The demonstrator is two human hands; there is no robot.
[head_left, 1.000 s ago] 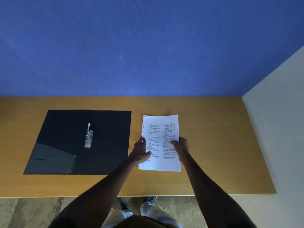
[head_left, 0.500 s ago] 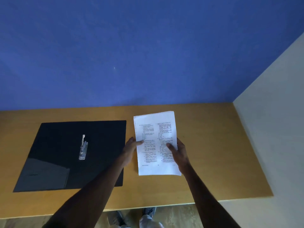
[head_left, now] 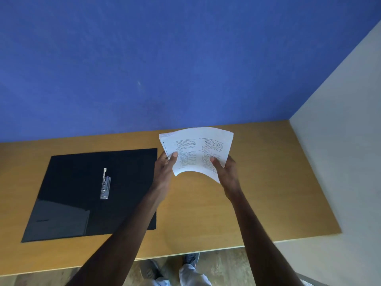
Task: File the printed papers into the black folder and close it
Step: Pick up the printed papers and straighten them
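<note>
A stack of white printed papers is held up off the table, bowed and tilted toward me. My left hand grips its left edge with the thumb on top. My right hand grips its lower right edge the same way. The black folder lies open and flat on the table to the left of the papers. A metal clip mechanism sits near the folder's middle, its lever standing up. My left forearm crosses the folder's near right corner.
The wooden table ends against a blue wall at the back and a pale wall at the right. Its front edge runs near the bottom, with the floor and my shoes below.
Both hands have lifted the papers off the table and raised them, so the stack now bends in the air. The folder has not moved.
</note>
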